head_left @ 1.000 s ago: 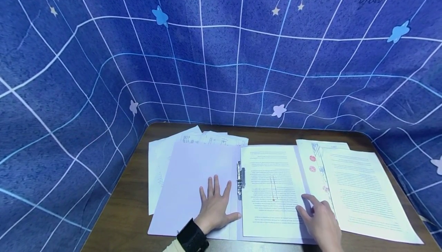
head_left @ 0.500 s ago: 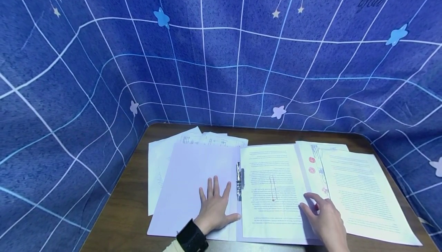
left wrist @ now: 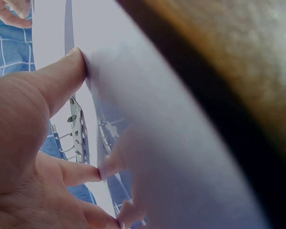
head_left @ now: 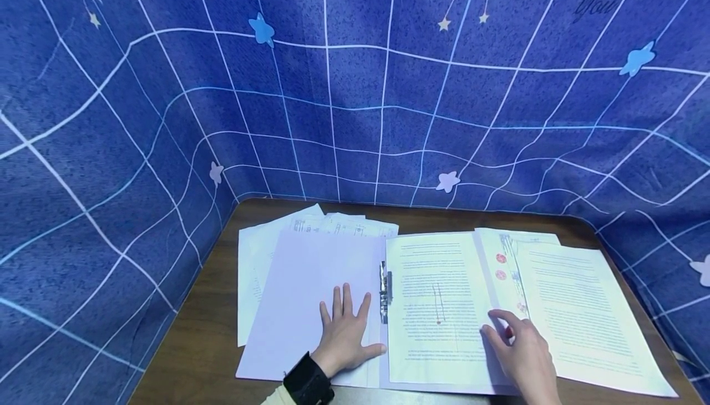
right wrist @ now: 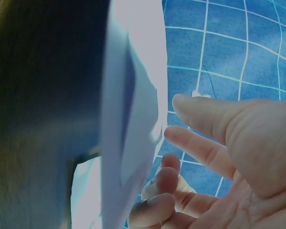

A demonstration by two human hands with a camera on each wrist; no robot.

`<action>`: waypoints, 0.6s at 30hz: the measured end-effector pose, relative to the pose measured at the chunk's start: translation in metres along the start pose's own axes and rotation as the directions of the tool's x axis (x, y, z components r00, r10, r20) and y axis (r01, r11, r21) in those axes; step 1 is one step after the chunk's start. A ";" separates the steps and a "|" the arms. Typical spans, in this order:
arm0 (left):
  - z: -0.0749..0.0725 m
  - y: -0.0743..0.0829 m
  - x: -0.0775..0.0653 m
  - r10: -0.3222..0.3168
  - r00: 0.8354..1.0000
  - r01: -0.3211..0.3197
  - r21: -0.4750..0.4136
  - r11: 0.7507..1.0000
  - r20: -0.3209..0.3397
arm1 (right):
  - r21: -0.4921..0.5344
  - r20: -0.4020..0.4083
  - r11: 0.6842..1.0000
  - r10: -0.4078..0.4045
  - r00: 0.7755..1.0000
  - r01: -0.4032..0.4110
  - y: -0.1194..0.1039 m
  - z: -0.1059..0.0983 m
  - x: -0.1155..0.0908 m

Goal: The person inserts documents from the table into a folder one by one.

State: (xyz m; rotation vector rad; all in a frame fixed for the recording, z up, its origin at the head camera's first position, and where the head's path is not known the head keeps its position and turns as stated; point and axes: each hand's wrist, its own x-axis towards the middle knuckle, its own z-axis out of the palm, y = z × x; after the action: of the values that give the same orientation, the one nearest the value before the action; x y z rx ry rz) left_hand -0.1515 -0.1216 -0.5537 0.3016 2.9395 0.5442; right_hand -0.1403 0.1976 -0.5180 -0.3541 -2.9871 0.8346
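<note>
A pale lavender folder (head_left: 316, 306) lies spread open, with a metal lever clip (head_left: 384, 291) along its spine. On its right side lies a printed sheet (head_left: 427, 349) bearing a thin red-brown mark. My left hand (head_left: 344, 337) rests on the left cover, fingers spread and straight, thumb toward the spine. At the sheet's lower right edge is my right hand (head_left: 524, 349); its thumb and index finger are apart, with the other fingers loosely bent. In the right wrist view nothing shows between the right thumb and index finger (right wrist: 198, 148).
Loose papers (head_left: 252, 269) stick out from under the folder's left side. To the right, a sheet with red stamps (head_left: 501, 294) lies partly under another printed page (head_left: 588, 312). The brown wooden table (head_left: 194, 343) meets a blue grid-patterned cloth (head_left: 355, 84) behind.
My right hand has shifted slightly to the right, away from the printed sheet's edge, then stayed nearly still. The left hand keeps its place on the cover.
</note>
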 end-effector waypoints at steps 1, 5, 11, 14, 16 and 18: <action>0.000 0.000 0.000 0.000 1.000 0.000 0.002 1.000 0.000 | 0.002 -0.005 1.000 -0.004 1.000 0.004 0.000 -0.001 0.000; -0.001 0.000 0.000 -0.005 1.000 0.005 0.007 1.000 0.003 | 0.020 -0.025 1.000 0.002 1.000 -0.001 -0.001 -0.006 0.001; -0.001 0.001 0.000 -0.012 1.000 0.012 0.002 1.000 0.008 | 0.041 -0.094 0.999 0.005 0.996 -0.001 0.005 -0.016 0.006; -0.001 0.002 0.000 -0.011 1.000 0.011 0.000 1.000 0.010 | 0.044 -0.165 0.998 -0.035 0.986 0.042 0.013 -0.023 0.011; -0.001 0.002 0.000 -0.013 1.000 0.013 0.002 1.000 0.011 | 0.040 -0.202 0.997 -0.057 0.978 0.066 0.019 -0.028 0.015; 0.000 0.001 0.001 -0.015 1.000 0.015 0.003 1.000 0.012 | 0.031 -0.230 0.995 -0.081 0.970 0.091 0.026 -0.035 0.020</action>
State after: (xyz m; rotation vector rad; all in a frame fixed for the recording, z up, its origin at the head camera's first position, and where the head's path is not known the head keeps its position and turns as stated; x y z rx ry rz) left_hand -0.1521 -0.1205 -0.5530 0.2813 2.9293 0.5339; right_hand -0.1515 0.2413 -0.5026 -0.2947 -2.7472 0.7874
